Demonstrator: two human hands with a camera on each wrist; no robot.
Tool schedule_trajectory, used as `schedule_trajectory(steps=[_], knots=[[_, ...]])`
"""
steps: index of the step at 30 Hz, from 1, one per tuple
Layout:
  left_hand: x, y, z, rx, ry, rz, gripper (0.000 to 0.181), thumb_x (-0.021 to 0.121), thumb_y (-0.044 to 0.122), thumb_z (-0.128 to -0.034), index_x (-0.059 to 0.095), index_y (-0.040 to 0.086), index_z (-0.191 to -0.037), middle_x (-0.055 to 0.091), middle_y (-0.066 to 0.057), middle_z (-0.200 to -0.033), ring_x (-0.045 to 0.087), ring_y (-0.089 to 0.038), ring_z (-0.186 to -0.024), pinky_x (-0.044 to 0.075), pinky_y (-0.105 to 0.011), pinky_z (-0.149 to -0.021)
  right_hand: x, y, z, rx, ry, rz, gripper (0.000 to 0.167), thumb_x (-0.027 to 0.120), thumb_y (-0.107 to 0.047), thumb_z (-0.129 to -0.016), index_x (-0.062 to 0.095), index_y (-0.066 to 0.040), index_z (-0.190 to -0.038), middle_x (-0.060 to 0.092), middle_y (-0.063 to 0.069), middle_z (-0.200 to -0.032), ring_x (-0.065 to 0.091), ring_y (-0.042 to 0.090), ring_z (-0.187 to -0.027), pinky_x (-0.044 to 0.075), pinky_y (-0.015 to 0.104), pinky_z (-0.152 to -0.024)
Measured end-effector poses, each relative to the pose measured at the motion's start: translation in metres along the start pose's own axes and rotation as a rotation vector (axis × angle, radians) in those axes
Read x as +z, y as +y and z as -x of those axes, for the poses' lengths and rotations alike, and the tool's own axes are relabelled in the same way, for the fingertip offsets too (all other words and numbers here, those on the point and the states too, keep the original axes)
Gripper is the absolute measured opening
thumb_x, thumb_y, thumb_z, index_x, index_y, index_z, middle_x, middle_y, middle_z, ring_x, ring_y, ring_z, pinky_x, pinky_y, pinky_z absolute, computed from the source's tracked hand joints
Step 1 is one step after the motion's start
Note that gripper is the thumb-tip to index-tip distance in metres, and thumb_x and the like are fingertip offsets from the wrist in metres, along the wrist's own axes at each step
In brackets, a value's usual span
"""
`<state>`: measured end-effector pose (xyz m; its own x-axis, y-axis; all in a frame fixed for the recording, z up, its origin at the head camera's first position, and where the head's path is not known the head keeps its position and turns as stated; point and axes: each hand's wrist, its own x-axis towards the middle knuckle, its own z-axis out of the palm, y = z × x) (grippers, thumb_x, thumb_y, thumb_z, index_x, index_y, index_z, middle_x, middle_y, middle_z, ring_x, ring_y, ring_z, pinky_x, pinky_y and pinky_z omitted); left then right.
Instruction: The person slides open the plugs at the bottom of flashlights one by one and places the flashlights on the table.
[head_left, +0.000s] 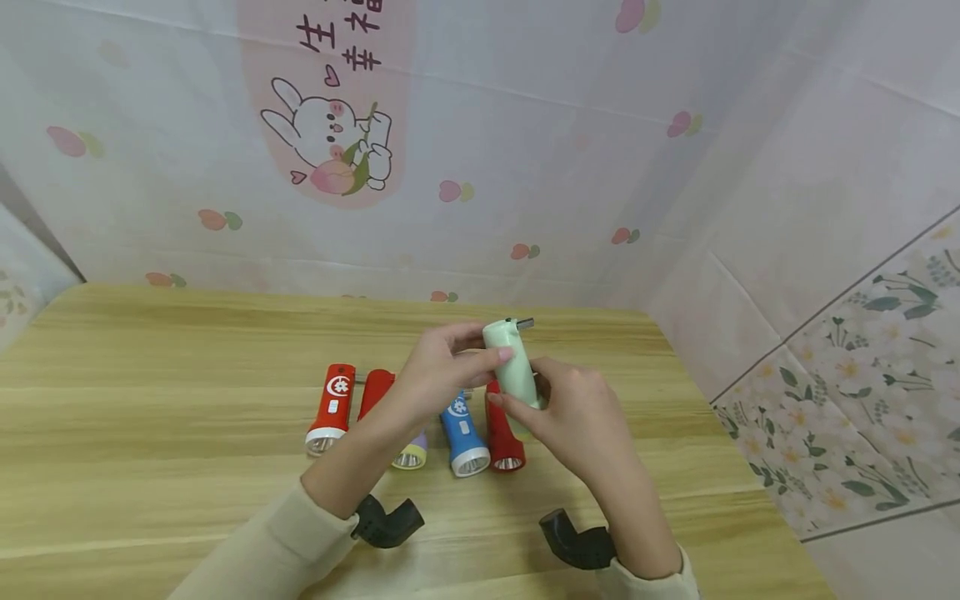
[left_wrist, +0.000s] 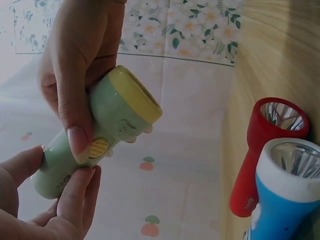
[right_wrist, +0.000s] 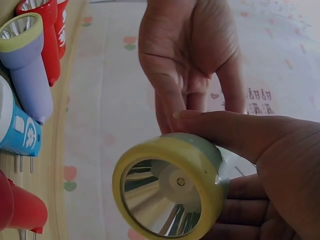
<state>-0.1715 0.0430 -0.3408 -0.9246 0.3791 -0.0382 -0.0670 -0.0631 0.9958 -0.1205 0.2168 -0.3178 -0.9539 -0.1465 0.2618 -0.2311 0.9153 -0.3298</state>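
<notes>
A pale green flashlight [head_left: 513,367] with a yellow rim is held up above the table by both hands. At its tail end, my left hand [head_left: 444,367] pinches the body between thumb and fingers. My right hand [head_left: 581,417] grips it near the lens end, with the thumb [left_wrist: 78,137] beside the yellow striped switch [left_wrist: 98,147]. A metal plug [head_left: 526,323] sticks out sideways at the tail. In the right wrist view the flashlight's lens [right_wrist: 162,197] faces the camera.
Behind the hands a row of flashlights lies on the wooden table [head_left: 187,358]: a red one with a white rim [head_left: 333,404], a plain red one [head_left: 377,387], a lavender one [right_wrist: 31,85], a blue one [head_left: 461,429] and another red one [head_left: 504,437]. A printed cloth [head_left: 525,167] hangs behind.
</notes>
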Motion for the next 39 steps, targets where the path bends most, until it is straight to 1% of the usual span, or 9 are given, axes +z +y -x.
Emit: schedule_trajectory(steps=[3,6,11,15,23,27,32,36,39], knots=[[0.006,-0.004,-0.002,-0.004,-0.013,0.029,0.051,0.071,0.025,-0.0956,0.056,0.008,-0.141,0.065,-0.01,-0.135,0.071,-0.026,-0.115,0.055,-0.045,-0.1,-0.001,0.004,0.0,0.027,-0.015,0.001,0.032,0.085,-0.036,-0.081,0.07,-0.009,-0.085,0.062,-0.002,-0.062,0.05,0.01,-0.052,0.043,0.023,-0.05],[0.011,-0.007,-0.006,-0.018,-0.021,0.083,0.054,0.071,0.024,-0.0954,0.054,0.006,-0.143,0.064,-0.01,-0.136,0.07,-0.026,-0.117,0.056,-0.042,-0.1,-0.003,0.008,0.0,0.046,-0.028,0.001,0.031,0.084,-0.035,-0.081,0.071,-0.007,-0.088,0.062,-0.001,-0.062,0.05,0.011,-0.052,0.044,0.024,-0.05],[0.015,-0.008,-0.011,-0.04,-0.015,0.141,0.057,0.072,0.022,-0.0941,0.052,0.004,-0.144,0.063,-0.011,-0.137,0.068,-0.026,-0.119,0.057,-0.038,-0.098,-0.006,0.011,-0.003,0.057,-0.046,-0.024,0.032,0.082,-0.034,-0.083,0.074,-0.005,-0.095,0.071,0.003,-0.071,0.058,0.01,-0.056,0.048,0.024,-0.052],[0.018,-0.008,-0.015,-0.051,-0.022,0.117,0.056,0.072,0.024,-0.0944,0.053,0.003,-0.143,0.064,-0.011,-0.137,0.068,-0.027,-0.119,0.057,-0.038,-0.099,-0.009,0.012,-0.004,0.085,-0.062,-0.038,0.032,0.081,-0.035,-0.084,0.074,-0.005,-0.092,0.073,0.003,-0.073,0.061,0.011,-0.058,0.049,0.025,-0.053],[0.025,-0.014,-0.019,-0.053,-0.023,0.04,0.053,0.071,0.027,-0.0957,0.056,0.006,-0.142,0.066,-0.011,-0.133,0.071,-0.024,-0.112,0.059,-0.037,-0.095,-0.009,0.015,-0.004,0.132,-0.102,0.001,0.035,0.081,-0.041,-0.083,0.069,-0.008,-0.08,0.063,-0.001,-0.061,0.053,0.013,-0.053,0.043,0.026,-0.05],[0.032,-0.018,-0.022,-0.067,-0.003,0.045,0.053,0.071,0.026,-0.0956,0.056,0.004,-0.142,0.067,-0.012,-0.131,0.072,-0.023,-0.108,0.06,-0.036,-0.094,-0.009,0.018,-0.005,0.138,-0.126,0.02,0.037,0.081,-0.043,-0.083,0.066,-0.009,-0.075,0.059,-0.001,-0.057,0.049,0.013,-0.051,0.039,0.026,-0.048],[0.043,-0.022,-0.024,-0.047,0.03,0.064,0.048,0.072,0.025,-0.095,0.061,0.003,-0.137,0.07,-0.012,-0.124,0.071,-0.022,-0.105,0.06,-0.035,-0.092,-0.012,0.027,-0.006,0.136,-0.153,0.007,0.038,0.079,-0.043,-0.085,0.066,-0.009,-0.074,0.059,0.0,-0.058,0.05,0.012,-0.05,0.04,0.026,-0.047],[0.053,-0.025,-0.027,-0.048,0.03,0.094,0.046,0.073,0.023,-0.0943,0.063,0.001,-0.133,0.072,-0.013,-0.121,0.071,-0.02,-0.104,0.062,-0.033,-0.088,-0.017,0.035,-0.005,0.151,-0.183,-0.005,0.041,0.075,-0.044,-0.088,0.064,-0.01,-0.069,0.059,0.0,-0.057,0.05,0.012,-0.05,0.041,0.026,-0.048],[0.06,-0.028,-0.029,-0.043,0.018,0.083,0.042,0.072,0.022,-0.0943,0.065,0.0,-0.129,0.073,-0.014,-0.118,0.073,-0.019,-0.099,0.062,-0.032,-0.085,-0.019,0.04,-0.004,0.162,-0.217,0.006,0.044,0.073,-0.043,-0.09,0.061,-0.011,-0.063,0.056,-0.001,-0.054,0.049,0.012,-0.049,0.041,0.026,-0.048]])
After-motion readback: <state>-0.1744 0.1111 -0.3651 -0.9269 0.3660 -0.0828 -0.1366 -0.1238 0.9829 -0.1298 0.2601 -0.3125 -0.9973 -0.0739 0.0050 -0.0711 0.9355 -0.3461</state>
